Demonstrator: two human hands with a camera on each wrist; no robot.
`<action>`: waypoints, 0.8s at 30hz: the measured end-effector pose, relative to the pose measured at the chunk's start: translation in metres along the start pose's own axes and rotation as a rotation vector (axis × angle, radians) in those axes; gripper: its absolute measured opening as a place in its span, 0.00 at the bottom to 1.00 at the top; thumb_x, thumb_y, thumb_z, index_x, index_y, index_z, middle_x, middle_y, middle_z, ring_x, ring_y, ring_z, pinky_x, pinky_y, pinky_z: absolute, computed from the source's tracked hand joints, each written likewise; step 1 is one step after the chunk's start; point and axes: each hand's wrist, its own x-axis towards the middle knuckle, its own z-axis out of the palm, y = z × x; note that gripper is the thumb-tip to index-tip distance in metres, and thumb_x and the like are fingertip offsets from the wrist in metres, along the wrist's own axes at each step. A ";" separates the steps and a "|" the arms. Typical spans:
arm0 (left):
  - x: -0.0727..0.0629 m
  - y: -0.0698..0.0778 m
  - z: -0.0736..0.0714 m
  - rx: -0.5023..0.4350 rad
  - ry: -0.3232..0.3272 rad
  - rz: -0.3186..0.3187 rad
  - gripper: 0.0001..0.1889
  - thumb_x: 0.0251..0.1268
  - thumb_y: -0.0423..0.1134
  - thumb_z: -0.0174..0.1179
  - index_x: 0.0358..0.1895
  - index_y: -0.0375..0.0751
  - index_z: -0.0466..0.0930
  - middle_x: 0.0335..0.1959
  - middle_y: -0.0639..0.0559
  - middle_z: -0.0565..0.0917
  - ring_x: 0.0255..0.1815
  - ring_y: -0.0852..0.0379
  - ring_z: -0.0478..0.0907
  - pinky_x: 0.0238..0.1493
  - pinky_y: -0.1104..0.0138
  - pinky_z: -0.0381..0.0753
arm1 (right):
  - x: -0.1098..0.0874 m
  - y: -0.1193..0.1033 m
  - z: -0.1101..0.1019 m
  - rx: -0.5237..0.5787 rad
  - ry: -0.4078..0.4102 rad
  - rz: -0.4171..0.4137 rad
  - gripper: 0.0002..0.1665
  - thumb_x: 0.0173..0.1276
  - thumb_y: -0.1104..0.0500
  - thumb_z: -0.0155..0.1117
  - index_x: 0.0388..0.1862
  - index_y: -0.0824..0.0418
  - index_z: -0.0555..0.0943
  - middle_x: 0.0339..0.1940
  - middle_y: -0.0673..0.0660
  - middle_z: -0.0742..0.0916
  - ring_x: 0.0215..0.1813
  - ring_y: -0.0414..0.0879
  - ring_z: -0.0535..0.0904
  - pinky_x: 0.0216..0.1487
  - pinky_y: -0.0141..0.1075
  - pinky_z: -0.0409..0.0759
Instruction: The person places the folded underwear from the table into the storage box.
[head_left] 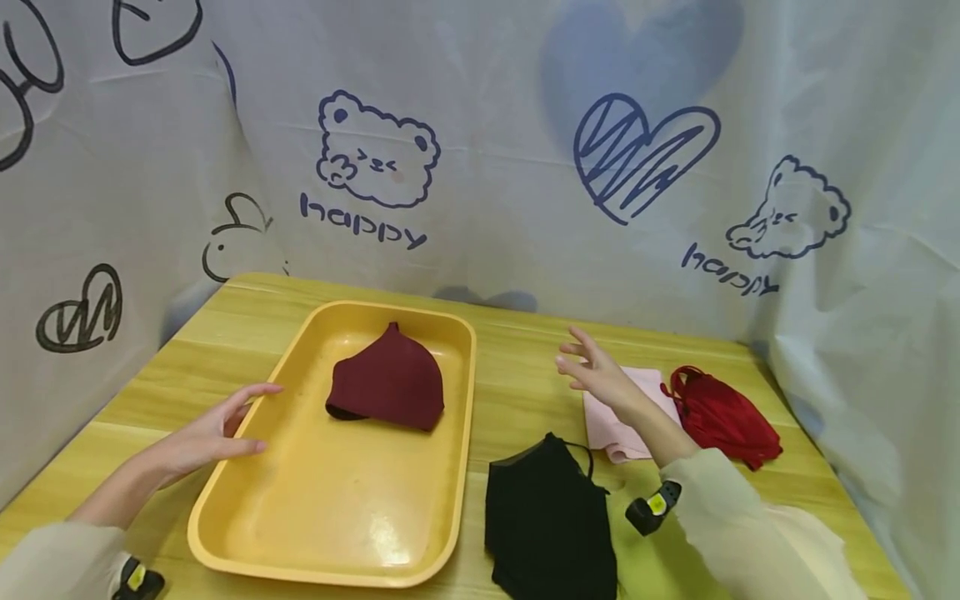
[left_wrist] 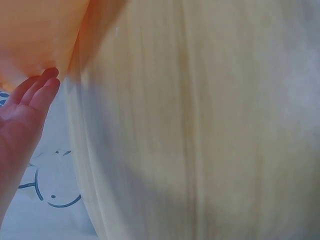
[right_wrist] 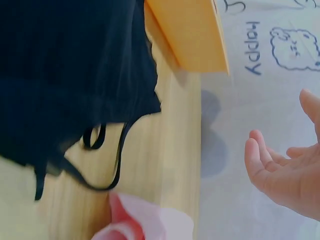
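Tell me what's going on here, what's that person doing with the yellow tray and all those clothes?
The person's left grip rests at the left edge of the yellow tray, where one dark red garment lies. The right grip is in the air near the pink cloth, holding nothing. Outside the tray, on the table, are that cloth, a black garment, a bright red piece and a yellow-green one.
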 end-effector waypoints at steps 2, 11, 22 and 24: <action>0.000 -0.001 0.000 -0.019 -0.001 0.003 0.34 0.59 0.29 0.55 0.67 0.37 0.48 0.68 0.29 0.38 0.65 0.23 0.28 0.53 0.30 0.42 | -0.002 0.004 -0.005 -0.013 0.011 0.008 0.43 0.71 0.49 0.49 0.74 0.56 0.38 0.70 0.67 0.57 0.65 0.63 0.62 0.61 0.54 0.63; -0.001 -0.001 -0.001 0.017 0.002 -0.007 0.34 0.60 0.31 0.55 0.67 0.39 0.48 0.68 0.30 0.41 0.65 0.26 0.40 0.52 0.66 0.67 | -0.012 0.024 -0.023 -0.083 0.060 0.075 0.44 0.71 0.48 0.48 0.73 0.60 0.36 0.69 0.69 0.56 0.66 0.63 0.61 0.61 0.53 0.63; 0.000 -0.002 0.001 -0.072 0.002 0.006 0.34 0.58 0.28 0.55 0.67 0.39 0.50 0.68 0.29 0.37 0.64 0.25 0.23 0.52 0.30 0.32 | -0.024 0.041 -0.045 -0.169 0.100 0.130 0.43 0.71 0.49 0.47 0.72 0.65 0.37 0.66 0.75 0.59 0.62 0.67 0.65 0.59 0.53 0.66; -0.001 -0.003 0.001 -0.077 0.002 0.006 0.34 0.58 0.28 0.55 0.67 0.40 0.50 0.68 0.29 0.36 0.64 0.25 0.22 0.52 0.29 0.31 | -0.026 0.043 -0.049 -0.189 0.099 0.138 0.43 0.72 0.49 0.46 0.72 0.67 0.38 0.65 0.75 0.60 0.61 0.68 0.65 0.58 0.54 0.67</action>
